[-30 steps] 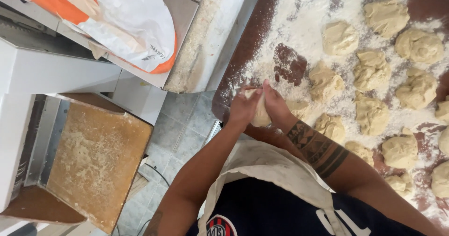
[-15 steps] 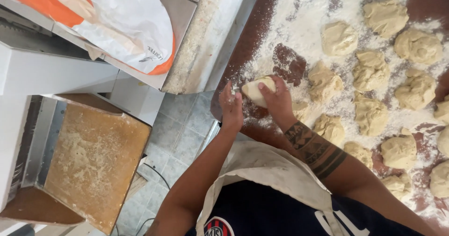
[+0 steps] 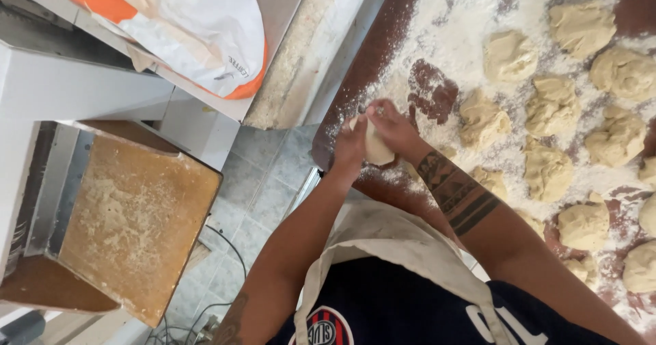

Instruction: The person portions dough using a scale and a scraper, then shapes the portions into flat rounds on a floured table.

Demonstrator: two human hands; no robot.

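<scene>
My left hand (image 3: pixel 350 145) and my right hand (image 3: pixel 394 129) are pressed together around one pale dough ball (image 3: pixel 376 147), held just above the near edge of a floured brown work table (image 3: pixel 372 54). The dough shows between my palms. My right forearm has dark band tattoos. Several rough dough lumps (image 3: pixel 509 54) lie on the flour to the right of my hands, the nearest one (image 3: pixel 482 119) about a hand's width away. I wear a beige apron over a dark shirt.
A flour-dusted wooden board (image 3: pixel 137 222) lies on a metal machine at the lower left. An orange and white sack (image 3: pixel 198 23) rests on the grey counter at the top left. Grey floor tiles (image 3: pixel 263 181) and cables show between machine and table.
My hands with the dough ball shifted slightly back toward the table's edge and turned around it; the dough is more enclosed between my palms than half a second ago.
</scene>
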